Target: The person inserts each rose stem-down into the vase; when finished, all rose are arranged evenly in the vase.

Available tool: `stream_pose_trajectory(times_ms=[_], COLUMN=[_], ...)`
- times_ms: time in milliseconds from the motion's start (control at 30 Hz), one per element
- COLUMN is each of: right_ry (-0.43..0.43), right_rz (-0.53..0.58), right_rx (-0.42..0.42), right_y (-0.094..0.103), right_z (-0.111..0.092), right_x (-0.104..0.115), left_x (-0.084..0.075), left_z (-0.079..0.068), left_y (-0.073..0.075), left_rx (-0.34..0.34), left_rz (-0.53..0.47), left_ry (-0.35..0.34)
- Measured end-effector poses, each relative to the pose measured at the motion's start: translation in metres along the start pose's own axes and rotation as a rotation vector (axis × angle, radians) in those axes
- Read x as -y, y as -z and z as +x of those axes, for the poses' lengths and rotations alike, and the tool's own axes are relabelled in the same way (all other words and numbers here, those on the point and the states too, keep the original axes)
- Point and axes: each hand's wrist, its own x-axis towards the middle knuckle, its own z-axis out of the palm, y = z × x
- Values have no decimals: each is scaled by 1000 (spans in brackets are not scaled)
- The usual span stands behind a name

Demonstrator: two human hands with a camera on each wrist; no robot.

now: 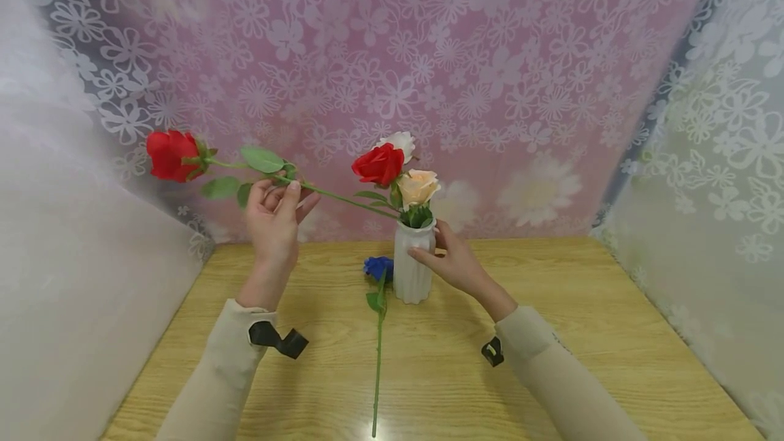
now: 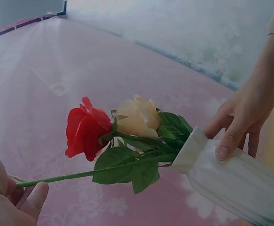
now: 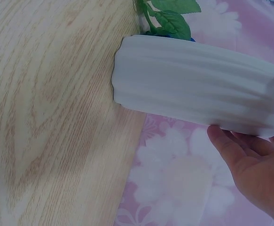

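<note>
My left hand (image 1: 273,220) pinches the green stem of a red rose (image 1: 173,156), whose bloom points to the left. The stem slants down to the right, its far end at the mouth of a white ribbed vase (image 1: 412,267). In the left wrist view the thumb and fingers hold that stem (image 2: 71,177) at the lower left. My right hand (image 1: 456,260) grips the vase near its neck from the right, thumb in front. Standing in the vase are another red rose (image 1: 378,165), a peach rose (image 1: 419,187) and a white rose (image 1: 401,144).
A blue rose (image 1: 378,267) lies on the wooden table (image 1: 551,332) left of the vase, its long stem toward the front edge. A pink flowered sheet (image 1: 490,87) hangs behind, with pale sheets (image 1: 710,237) at both sides.
</note>
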Motion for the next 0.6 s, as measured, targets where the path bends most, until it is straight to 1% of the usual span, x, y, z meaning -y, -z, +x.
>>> stream_pose_trajectory(times_ms=[167,600], right_ry=[-2,12], right_rz=[-2,3], right_rx=[1,1], right_y=[0,0], right_z=[0,-1], right_x=[0,1], left_x=[2,13], left_z=[-3,-8], left_y=[-4,-18], left_rx=[8,107], left_rz=[-7,30], left_ry=[5,-51])
